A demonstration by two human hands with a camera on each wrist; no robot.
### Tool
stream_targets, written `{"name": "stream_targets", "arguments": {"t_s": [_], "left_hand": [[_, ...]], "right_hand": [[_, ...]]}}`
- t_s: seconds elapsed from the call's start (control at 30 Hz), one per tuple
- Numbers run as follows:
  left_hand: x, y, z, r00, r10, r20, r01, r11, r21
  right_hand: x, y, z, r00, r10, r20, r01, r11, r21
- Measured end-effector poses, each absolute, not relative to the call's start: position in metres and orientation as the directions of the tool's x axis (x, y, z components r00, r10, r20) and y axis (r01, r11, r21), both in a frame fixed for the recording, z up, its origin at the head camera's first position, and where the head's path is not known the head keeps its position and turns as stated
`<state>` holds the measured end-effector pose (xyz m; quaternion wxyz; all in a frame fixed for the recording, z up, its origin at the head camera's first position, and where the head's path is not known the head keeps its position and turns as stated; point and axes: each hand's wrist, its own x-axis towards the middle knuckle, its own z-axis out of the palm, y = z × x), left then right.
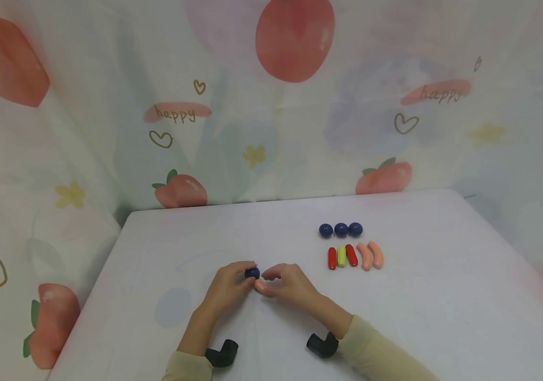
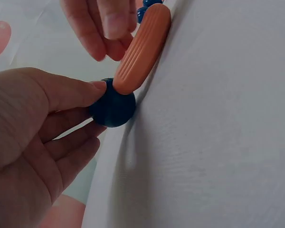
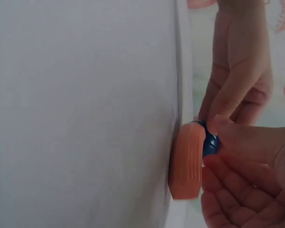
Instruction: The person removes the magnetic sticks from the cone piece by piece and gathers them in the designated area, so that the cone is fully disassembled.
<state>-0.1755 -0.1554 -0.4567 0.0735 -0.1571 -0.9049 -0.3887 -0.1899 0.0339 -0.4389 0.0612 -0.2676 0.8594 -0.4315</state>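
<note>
My left hand [image 1: 227, 286] holds a dark blue ball [image 2: 113, 108] on the table, its thumb on the near side and fingers behind. An orange curved, sausage-like piece [image 2: 145, 50] with fine ridges lies with one end against that ball. Beside the piece is my right hand [image 1: 294, 286], thumb and fingers apart and loosely bent. In the right wrist view, the orange piece [image 3: 186, 161] partly hides the ball [image 3: 210, 144]; whether the right fingertips touch either is hard to tell.
Farther back on the right, three dark blue balls [image 1: 341, 229] stand in a row. In front of them lie two red pieces [image 1: 332, 258], a yellow-green piece [image 1: 341, 256] and two orange curved pieces [image 1: 364, 256]. A white cloth covers the table [image 1: 442, 296]; patterned curtains hang behind.
</note>
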Motion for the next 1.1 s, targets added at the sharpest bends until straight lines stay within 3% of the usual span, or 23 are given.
{"name": "stream_targets", "arguments": {"t_s": [0.4,0.67,1.1], "left_hand": [[-0.175,-0.158,-0.451,-0.933,0.262,0.247,0.360,0.683,0.636],[-0.172,-0.154,-0.449,-0.922,0.292,0.256,0.388,0.713,0.584],[-0.172,-0.152,-0.449,-0.914,0.284,0.289,0.402,0.719,0.567]], "right_hand": [[-0.189,0.017,-0.443,-0.832,-0.508,0.222,-0.509,0.541,-0.670],[-0.187,0.020,-0.439,-0.839,-0.515,0.175,-0.491,0.577,-0.653],[-0.181,0.037,-0.434,-0.776,-0.611,0.154,-0.564,0.564,-0.604]]}}
